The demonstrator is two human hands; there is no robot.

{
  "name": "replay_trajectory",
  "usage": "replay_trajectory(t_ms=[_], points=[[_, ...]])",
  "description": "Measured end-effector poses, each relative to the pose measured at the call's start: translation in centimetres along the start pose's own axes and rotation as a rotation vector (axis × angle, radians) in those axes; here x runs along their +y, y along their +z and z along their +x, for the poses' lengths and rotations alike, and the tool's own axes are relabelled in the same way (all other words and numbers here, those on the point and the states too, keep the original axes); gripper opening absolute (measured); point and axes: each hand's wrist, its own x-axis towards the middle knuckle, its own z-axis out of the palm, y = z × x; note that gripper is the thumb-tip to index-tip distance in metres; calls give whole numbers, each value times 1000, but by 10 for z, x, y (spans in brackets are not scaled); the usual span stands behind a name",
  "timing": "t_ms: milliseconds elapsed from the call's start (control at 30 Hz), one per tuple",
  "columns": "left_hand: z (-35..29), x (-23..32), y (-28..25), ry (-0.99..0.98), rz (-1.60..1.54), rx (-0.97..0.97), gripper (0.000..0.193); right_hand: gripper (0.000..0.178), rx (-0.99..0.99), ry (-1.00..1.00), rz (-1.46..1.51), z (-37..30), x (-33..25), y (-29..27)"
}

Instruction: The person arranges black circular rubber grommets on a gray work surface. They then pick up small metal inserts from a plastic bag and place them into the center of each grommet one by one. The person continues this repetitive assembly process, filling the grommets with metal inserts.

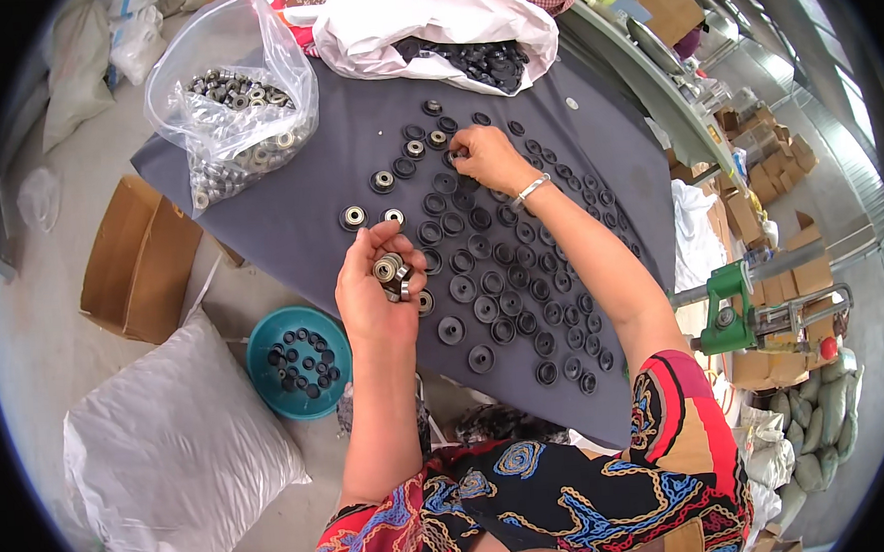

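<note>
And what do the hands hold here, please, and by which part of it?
The left hand cups several metal bearings as a cluster, by no one part. Whether the right hand holds anything at its fingertips cannot be told.

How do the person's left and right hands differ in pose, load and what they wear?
The left hand is turned palm-up, while the right hand is palm-down.
The left hand cups several metal bearings; whether the right hand grips anything is hard to tell.
The right hand has a silver bracelet at its wrist; the left hand shows none.
Both are over the dark cloth.
</note>
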Motion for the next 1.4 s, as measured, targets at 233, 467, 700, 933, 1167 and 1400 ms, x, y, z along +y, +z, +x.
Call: replay_trajectory(t_ms=[233, 467, 700, 933, 1167, 1400], points=[[-3, 5, 4, -17, 9, 103, 48, 25, 72, -130, 60, -22, -52, -21], [-6, -6, 9, 10, 96, 96, 46, 22, -73, -647, 54, -71, -144, -36], [-4, -7, 12, 72, 135, 41, 49, 18, 30, -577, 61, -82, -148, -29], [-4, 7, 7, 55, 100, 65, 44, 18, 9, -94, 96, -36, -61, -38], [-5, 7, 5, 52, 81, 73, 42, 18, -68, -96, 9, -29, -40, -7], [0, 7, 1, 71, 53, 61, 42, 17, -77, -107, -46, -15, -34, -3]])
